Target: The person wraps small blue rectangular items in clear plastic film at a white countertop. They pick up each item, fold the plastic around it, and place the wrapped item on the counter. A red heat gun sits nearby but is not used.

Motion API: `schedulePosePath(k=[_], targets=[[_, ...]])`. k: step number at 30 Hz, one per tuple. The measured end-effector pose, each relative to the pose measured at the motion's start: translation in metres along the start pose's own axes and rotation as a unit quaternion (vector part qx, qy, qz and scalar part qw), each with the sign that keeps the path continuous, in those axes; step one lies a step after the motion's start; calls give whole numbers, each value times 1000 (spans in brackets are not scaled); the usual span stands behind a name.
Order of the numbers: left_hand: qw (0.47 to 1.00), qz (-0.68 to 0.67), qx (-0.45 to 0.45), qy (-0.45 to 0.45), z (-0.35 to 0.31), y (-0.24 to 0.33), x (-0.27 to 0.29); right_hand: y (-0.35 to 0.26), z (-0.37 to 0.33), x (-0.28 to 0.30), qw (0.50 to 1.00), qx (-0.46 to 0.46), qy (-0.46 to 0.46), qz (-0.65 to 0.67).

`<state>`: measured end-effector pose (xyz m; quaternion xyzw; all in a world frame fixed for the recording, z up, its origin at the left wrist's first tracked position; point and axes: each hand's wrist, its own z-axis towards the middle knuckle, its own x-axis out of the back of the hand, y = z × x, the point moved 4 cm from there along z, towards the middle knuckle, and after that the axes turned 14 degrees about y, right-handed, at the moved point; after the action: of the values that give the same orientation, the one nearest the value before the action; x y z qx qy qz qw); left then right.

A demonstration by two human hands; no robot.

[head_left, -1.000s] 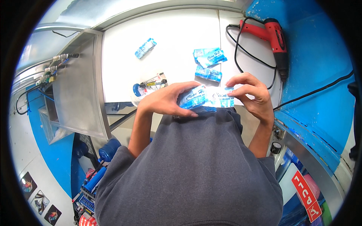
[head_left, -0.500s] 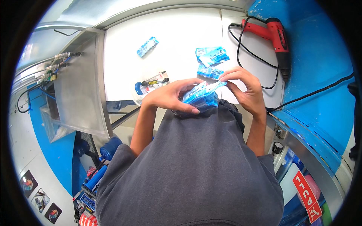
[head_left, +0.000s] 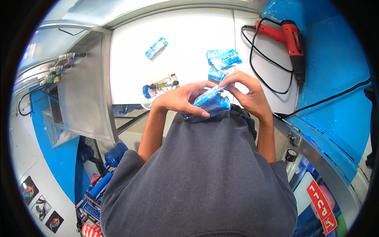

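Observation:
My left hand (head_left: 179, 100) is closed around a stack of thin blue-and-white plastic labels (head_left: 215, 106), held low against the dark shirt at the table's front edge. Its thumb lies along the near side of the stack. At the stack's top edge, my right hand (head_left: 250, 94) pinches a label between thumb and fingertips. Just beyond the hands, a small blue bundle (head_left: 216, 74) lies partly hidden by the right fingers. Behind it rests a flat pile of similar labels (head_left: 224, 59). Another blue bundle (head_left: 156, 48) sits farther left on the white table.
Left of my hands stands a white tub (head_left: 145, 104) holding a blue tape roll (head_left: 146, 91) and a yellow-and-black marker (head_left: 165, 84). A red heat gun (head_left: 292, 39) with a looping black cord (head_left: 252, 65) occupies the right back. A metal panel (head_left: 87, 87) borders the table's left side.
My right hand has shifted left toward my left hand. The label end that stuck out to the right is now drawn in over the stack. My left hand keeps its hold.

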<state>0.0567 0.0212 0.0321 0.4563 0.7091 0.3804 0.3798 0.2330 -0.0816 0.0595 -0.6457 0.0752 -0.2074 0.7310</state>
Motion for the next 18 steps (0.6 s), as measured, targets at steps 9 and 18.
schedulePosePath(k=[9, 18], targets=[[999, -13, 36, 33, -3, -12, 11, 0, -4, -10, 999, 8, -48, -13], [994, -41, 85, 58, -5, -16, 13, -2, -3, -12, 999, 2, -28, -24]])
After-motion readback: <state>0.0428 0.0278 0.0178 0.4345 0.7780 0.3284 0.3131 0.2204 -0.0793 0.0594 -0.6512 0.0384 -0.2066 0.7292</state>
